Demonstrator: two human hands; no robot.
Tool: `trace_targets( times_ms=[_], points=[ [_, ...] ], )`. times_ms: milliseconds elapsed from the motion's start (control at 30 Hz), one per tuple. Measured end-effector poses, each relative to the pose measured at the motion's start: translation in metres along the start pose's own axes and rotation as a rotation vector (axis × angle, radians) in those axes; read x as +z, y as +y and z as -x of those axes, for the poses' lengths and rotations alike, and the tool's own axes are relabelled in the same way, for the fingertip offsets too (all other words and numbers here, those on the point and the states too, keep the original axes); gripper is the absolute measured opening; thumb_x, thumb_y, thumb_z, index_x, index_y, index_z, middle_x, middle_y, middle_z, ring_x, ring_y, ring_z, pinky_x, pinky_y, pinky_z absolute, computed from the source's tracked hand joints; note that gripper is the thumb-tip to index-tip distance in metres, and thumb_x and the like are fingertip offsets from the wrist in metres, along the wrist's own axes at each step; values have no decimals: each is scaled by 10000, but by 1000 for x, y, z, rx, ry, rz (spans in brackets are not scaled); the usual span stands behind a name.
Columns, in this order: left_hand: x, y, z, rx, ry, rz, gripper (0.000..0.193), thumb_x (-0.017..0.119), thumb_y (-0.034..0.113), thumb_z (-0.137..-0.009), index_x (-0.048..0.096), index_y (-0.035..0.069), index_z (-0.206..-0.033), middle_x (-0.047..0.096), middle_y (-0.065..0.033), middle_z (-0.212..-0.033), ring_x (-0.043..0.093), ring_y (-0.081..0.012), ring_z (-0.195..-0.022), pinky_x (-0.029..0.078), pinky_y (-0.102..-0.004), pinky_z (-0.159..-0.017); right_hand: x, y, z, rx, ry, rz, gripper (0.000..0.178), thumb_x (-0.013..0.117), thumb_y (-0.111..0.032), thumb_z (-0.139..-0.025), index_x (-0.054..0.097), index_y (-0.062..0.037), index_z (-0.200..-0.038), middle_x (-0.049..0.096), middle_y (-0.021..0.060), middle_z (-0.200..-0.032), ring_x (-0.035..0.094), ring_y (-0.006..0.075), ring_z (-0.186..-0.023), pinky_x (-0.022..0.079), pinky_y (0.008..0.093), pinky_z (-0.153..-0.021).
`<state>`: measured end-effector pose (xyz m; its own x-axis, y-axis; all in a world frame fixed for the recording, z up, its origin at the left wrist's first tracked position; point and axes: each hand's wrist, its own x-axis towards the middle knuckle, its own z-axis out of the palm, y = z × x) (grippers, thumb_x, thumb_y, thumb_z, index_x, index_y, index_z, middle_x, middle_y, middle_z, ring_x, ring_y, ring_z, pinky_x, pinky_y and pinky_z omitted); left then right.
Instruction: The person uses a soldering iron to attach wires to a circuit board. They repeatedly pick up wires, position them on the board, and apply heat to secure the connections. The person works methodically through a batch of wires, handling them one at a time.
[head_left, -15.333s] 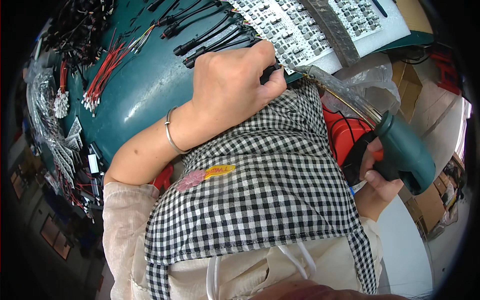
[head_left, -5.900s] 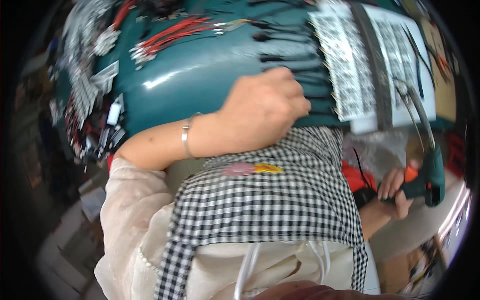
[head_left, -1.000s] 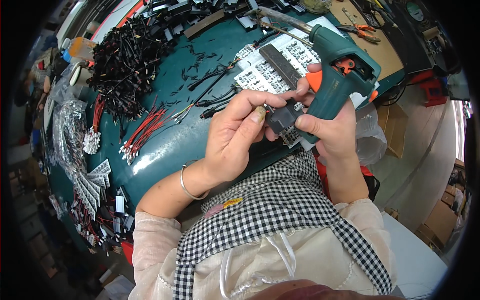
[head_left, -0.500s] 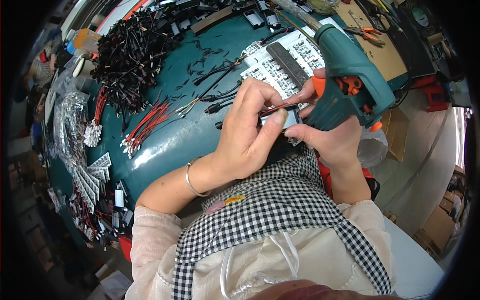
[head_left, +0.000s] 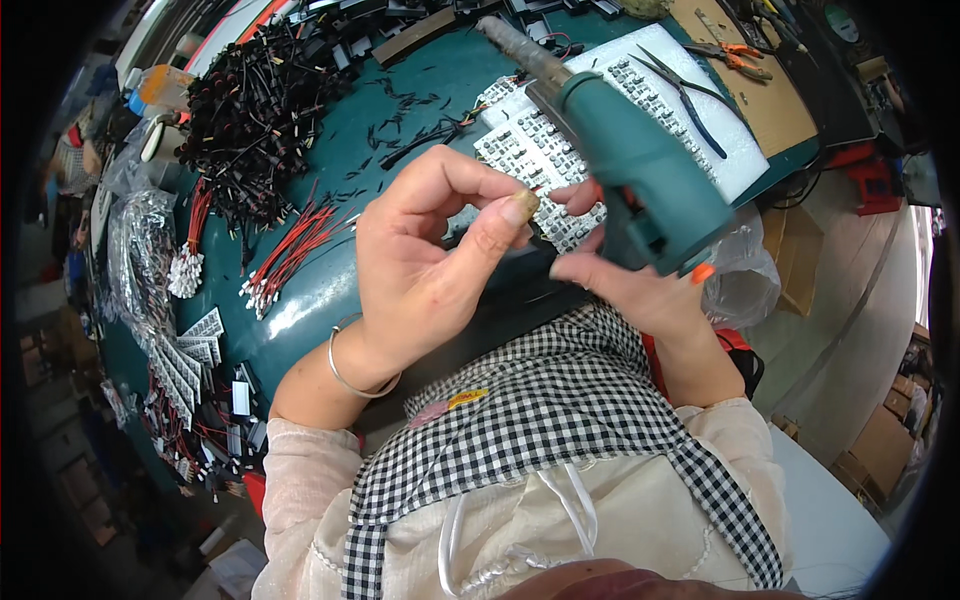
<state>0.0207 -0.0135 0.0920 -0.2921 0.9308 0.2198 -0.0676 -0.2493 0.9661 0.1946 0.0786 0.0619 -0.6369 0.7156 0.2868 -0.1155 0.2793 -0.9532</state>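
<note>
A teal heat gun [head_left: 655, 170] with a grey metal barrel is in my right hand [head_left: 645, 290], smeared a little by motion. The hand is mostly beneath the gun's body, its thumb and a forefinger reaching out to the left. Just left of it, my left hand [head_left: 425, 265] has thumb and forefinger pressed together. Whatever they pinch is too small and hidden to name; a reddish speck shows by the fingertips. White sheets of small components [head_left: 530, 150] lie on the green table beyond my fingers.
Black cables are heaped [head_left: 255, 120] at the far left, with red wires with white connectors [head_left: 290, 265] nearer. Dark-handled pliers [head_left: 690, 105] rest on a white foam sheet [head_left: 735, 170]. Orange-handled pliers [head_left: 735, 60] lie farther right. Black scraps [head_left: 385, 125] are scattered on the green table [head_left: 320, 280].
The heat gun has swung left, uncovering the dark-handled pliers. My left hand has shifted left, and the small black case with a pale face between my hands is out of sight.
</note>
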Motion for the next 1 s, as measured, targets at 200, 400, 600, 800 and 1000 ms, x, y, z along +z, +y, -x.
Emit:
trace_targets(
  times_ms=[200, 400, 600, 800, 1000],
  points=[
    [6, -9, 3, -173, -43, 25, 99, 661, 25, -877, 601, -41, -919, 668, -111, -805, 640, -127, -663, 507, -209, -533, -4, -5, -11, -88, 2, -4, 549, 705, 74, -768, 460, 76, -1260, 583, 193, -1117, 658, 206, -830, 567, 284, -674],
    [7, -12, -1, -230, -99, -53, 97, 662, 23, -876, 602, -46, -907, 674, -120, -800, 630, -115, -624, 502, -207, -519, -4, -6, -14, -47, -18, -2, 589, 670, 128, -752, 422, 75, -1284, 526, 226, -1225, 663, 237, -873, 584, 315, -705],
    [5, -15, -3, -257, -74, -56, 98, 661, 28, -878, 597, -43, -897, 673, -123, -790, 622, -109, -608, 494, -203, -510, -3, -4, -16, -1, -26, -83, 610, 666, 136, -746, 400, 71, -1291, 530, 228, -1215, 665, 227, -841, 583, 319, -699],
    [5, -17, -6, -325, 4, 200, 112, 649, 58, -897, 590, -38, -895, 666, -109, -774, 615, -99, -600, 496, -201, -512, 3, -4, -20, 81, 79, -156, 191, 678, 47, -803, 610, 42, -982, 654, 89, -918, 639, 123, -779, 541, 256, -685],
    [5, -22, -7, -324, -30, 15, 121, 630, 67, -911, 602, -46, -939, 661, -91, -834, 623, -94, -679, 519, -200, -558, 3, 0, -23, 127, 79, -218, 181, 668, 55, -805, 607, 43, -975, 648, 74, -896, 628, 109, -763, 530, 244, -665]
  ],
)
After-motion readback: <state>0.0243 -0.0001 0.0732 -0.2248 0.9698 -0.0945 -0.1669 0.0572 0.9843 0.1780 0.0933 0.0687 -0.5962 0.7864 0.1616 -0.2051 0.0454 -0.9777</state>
